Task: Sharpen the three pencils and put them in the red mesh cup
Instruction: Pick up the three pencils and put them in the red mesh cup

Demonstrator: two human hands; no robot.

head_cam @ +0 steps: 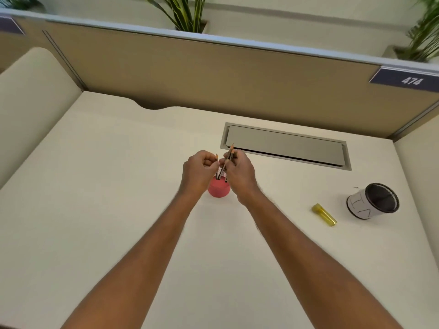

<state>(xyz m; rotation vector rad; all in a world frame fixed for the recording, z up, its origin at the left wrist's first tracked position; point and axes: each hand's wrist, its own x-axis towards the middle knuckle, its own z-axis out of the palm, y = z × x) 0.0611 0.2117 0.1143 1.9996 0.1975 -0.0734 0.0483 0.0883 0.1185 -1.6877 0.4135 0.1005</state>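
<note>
The red mesh cup (218,189) stands on the white desk (118,186), mid-frame, partly hidden by both wrists. Three dark pencils rise from it, tips up. My left hand (198,173) pinches the left pencil (217,162) near its tip. My right hand (238,173) grips the other two pencils (230,154), which lean together to the right. The lower ends of all three reach into the cup's mouth.
A yellow tube-shaped sharpener (324,214) lies on the desk to the right. Beyond it a black mesh cup (373,204) wrapped in white paper lies tilted. A grey cable hatch (285,144) sits behind the hands. A tan partition (213,74) closes off the back.
</note>
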